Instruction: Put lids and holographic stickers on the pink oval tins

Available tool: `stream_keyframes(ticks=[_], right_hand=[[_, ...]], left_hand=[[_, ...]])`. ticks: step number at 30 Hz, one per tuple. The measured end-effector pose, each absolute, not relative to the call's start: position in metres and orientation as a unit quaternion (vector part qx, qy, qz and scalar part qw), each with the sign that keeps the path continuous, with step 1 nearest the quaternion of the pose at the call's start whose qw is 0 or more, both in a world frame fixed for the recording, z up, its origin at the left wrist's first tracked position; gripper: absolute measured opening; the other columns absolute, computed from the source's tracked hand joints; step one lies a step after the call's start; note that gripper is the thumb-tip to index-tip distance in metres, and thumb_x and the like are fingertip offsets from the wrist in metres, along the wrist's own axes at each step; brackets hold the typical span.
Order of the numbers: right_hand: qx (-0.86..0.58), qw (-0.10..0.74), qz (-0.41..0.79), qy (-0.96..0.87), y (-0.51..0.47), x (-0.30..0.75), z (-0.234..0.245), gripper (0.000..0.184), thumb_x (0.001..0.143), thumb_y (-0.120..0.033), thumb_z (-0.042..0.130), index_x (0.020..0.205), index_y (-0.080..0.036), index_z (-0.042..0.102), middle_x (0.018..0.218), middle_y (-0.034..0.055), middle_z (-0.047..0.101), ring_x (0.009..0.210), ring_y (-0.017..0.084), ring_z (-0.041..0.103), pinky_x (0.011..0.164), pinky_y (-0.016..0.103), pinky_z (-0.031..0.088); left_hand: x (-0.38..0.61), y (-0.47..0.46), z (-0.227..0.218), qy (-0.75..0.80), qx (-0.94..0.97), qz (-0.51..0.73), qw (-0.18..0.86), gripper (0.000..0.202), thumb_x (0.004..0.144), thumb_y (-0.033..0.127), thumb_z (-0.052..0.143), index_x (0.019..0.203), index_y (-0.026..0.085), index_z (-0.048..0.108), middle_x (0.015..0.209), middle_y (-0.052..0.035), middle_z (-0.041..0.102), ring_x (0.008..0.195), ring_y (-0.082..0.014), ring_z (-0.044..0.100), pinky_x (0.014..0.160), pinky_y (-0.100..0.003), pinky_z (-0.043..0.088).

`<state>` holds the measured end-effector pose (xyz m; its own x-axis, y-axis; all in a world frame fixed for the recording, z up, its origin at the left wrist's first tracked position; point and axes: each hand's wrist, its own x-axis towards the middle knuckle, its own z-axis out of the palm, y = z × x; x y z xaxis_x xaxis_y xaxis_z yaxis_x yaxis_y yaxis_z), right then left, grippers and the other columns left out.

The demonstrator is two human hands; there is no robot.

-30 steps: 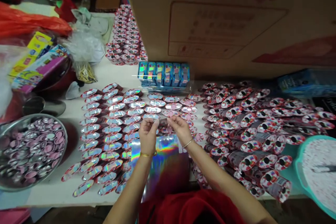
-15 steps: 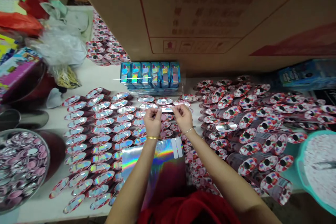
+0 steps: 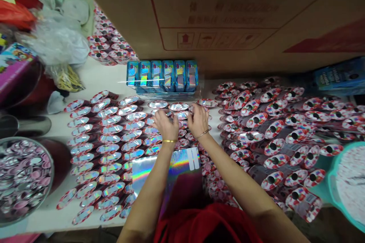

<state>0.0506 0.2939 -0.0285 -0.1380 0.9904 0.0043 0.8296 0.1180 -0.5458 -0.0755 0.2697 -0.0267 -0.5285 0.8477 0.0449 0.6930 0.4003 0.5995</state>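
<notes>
My left hand (image 3: pixel 167 124) rests on oval-ended packs in the middle of the table, its fingers apart and thumb out. Opposite it, my right hand (image 3: pixel 199 120) has bent fingers with the thumb held away from them. Between the thumbs lies an oval pack end (image 3: pixel 182 115) with a shiny silvery sticker on it. Whether the fingertips touch this pack is hard to see. Just below my hands is a rainbow-shiny sticker sheet (image 3: pixel 182 161), with pale blank strips at its right corner. To the left stand rows of packs with shiny tops (image 3: pixel 110 149).
Packs with dark round holes (image 3: pixel 272 147) crowd the right side, beside a turquoise tub (image 3: pixel 332 182). A large carton (image 3: pixel 228 60) looms behind blue boxes (image 3: pixel 168 78). At left are a metal bucket of shiny round pieces (image 3: pixel 25 178) and plastic bags (image 3: pixel 61 41).
Both hands have let go of the small sticker strip they stretched between them. It now appears flat on the pack end, and the fingers have spread. The view has shifted slightly.
</notes>
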Motion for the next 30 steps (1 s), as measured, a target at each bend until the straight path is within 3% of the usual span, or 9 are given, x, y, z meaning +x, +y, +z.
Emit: stream_keyframes(ticks=[2, 4, 8, 12, 15, 19, 22, 25, 30], right_hand=[[-0.622, 0.201, 0.225, -0.723, 0.289, 0.053, -0.023, 0.046, 0.087, -0.018, 0.039, 0.132, -0.014, 0.047, 0.117, 0.0148, 0.055, 0.109, 0.029, 0.045, 0.093, 0.042, 0.033], [-0.602, 0.228, 0.242, -0.726, 0.277, 0.056, -0.013, 0.042, 0.09, -0.021, 0.038, 0.129, -0.016, 0.051, 0.118, 0.0139, 0.054, 0.11, 0.028, 0.045, 0.095, 0.042, 0.033], [-0.548, 0.233, 0.298, -0.746, 0.235, 0.065, 0.008, 0.031, 0.093, -0.039, 0.045, 0.111, -0.021, 0.063, 0.109, 0.0107, 0.058, 0.105, 0.026, 0.048, 0.091, 0.04, 0.036], [-0.533, 0.192, 0.356, -0.743, 0.196, 0.077, 0.018, 0.034, 0.087, -0.049, 0.055, 0.103, -0.022, 0.067, 0.104, 0.0099, 0.062, 0.102, 0.026, 0.05, 0.088, 0.041, 0.036], [-0.5, 0.207, 0.504, -0.673, 0.181, 0.081, 0.022, 0.035, 0.081, -0.055, 0.061, 0.09, -0.021, 0.067, 0.085, 0.0053, 0.062, 0.084, 0.021, 0.054, 0.078, 0.035, 0.04], [-0.441, 0.254, 0.719, -0.473, 0.171, 0.055, 0.032, 0.041, 0.078, -0.061, 0.058, 0.07, -0.021, 0.059, 0.06, -0.003, 0.05, 0.056, 0.012, 0.042, 0.054, 0.025, 0.034], [-0.433, 0.29, 0.762, -0.384, 0.165, 0.017, 0.037, 0.039, 0.075, -0.061, 0.06, 0.079, -0.022, 0.059, 0.061, -0.0036, 0.051, 0.053, 0.011, 0.041, 0.049, 0.024, 0.032], [-0.428, 0.316, 0.76, -0.373, 0.165, -0.021, 0.032, 0.039, 0.073, -0.061, 0.061, 0.079, -0.023, 0.058, 0.062, -0.0036, 0.052, 0.053, 0.011, 0.042, 0.049, 0.024, 0.033], [-0.42, 0.328, 0.739, -0.411, 0.173, -0.054, 0.008, 0.036, 0.074, -0.058, 0.06, 0.071, -0.022, 0.054, 0.059, -0.0045, 0.047, 0.054, 0.011, 0.04, 0.05, 0.024, 0.032]], left_hand=[[-0.086, 0.266, -0.019, 0.811, 0.467, 0.326, 0.132, 0.034, 0.077, 0.035, 0.065, 0.105, 0.018, 0.055, 0.109, -0.0141, 0.055, 0.107, -0.033, 0.048, 0.089, -0.046, 0.034], [-0.102, 0.253, -0.007, 0.757, 0.529, 0.338, 0.18, 0.03, 0.082, 0.035, 0.06, 0.107, 0.019, 0.056, 0.108, -0.0117, 0.059, 0.105, -0.0282, 0.052, 0.09, -0.041, 0.035], [-0.127, 0.197, 0.015, 0.615, 0.7, 0.197, 0.305, 0.026, 0.086, 0.04, 0.057, 0.106, 0.023, 0.061, 0.1, -0.0071, 0.065, 0.096, -0.0225, 0.058, 0.086, -0.036, 0.035], [-0.133, 0.141, 0.028, 0.603, 0.739, 0.087, 0.287, 0.02, 0.085, 0.04, 0.059, 0.092, 0.022, 0.064, 0.089, -0.0071, 0.066, 0.088, -0.0231, 0.057, 0.081, -0.037, 0.033], [-0.14, 0.124, 0.045, 0.607, 0.718, 0.103, 0.324, 0.021, 0.09, 0.037, 0.051, 0.08, 0.021, 0.059, 0.078, -0.0041, 0.062, 0.077, -0.0186, 0.056, 0.076, -0.033, 0.034], [-0.169, 0.125, 0.08, 0.604, 0.672, 0.143, 0.403, 0.022, 0.091, 0.038, 0.047, 0.08, 0.022, 0.057, 0.069, -0.0009, 0.057, 0.064, -0.0148, 0.052, 0.062, -0.027, 0.036], [-0.193, 0.131, 0.098, 0.651, 0.679, 0.122, 0.316, 0.022, 0.086, 0.038, 0.053, 0.1, 0.023, 0.062, 0.073, -0.0018, 0.059, 0.065, -0.0164, 0.053, 0.062, -0.028, 0.036], [-0.208, 0.137, 0.094, 0.679, 0.708, 0.075, 0.18, 0.035, 0.084, 0.034, 0.057, 0.118, 0.025, 0.06, 0.092, -0.0069, 0.064, 0.083, -0.0226, 0.057, 0.073, -0.034, 0.036], [-0.213, 0.139, 0.055, 0.676, 0.727, 0.076, 0.097, 0.021, 0.088, 0.026, 0.052, 0.101, 0.027, 0.068, 0.105, -0.0095, 0.065, 0.095, -0.0255, 0.053, 0.079, -0.039, 0.033]])
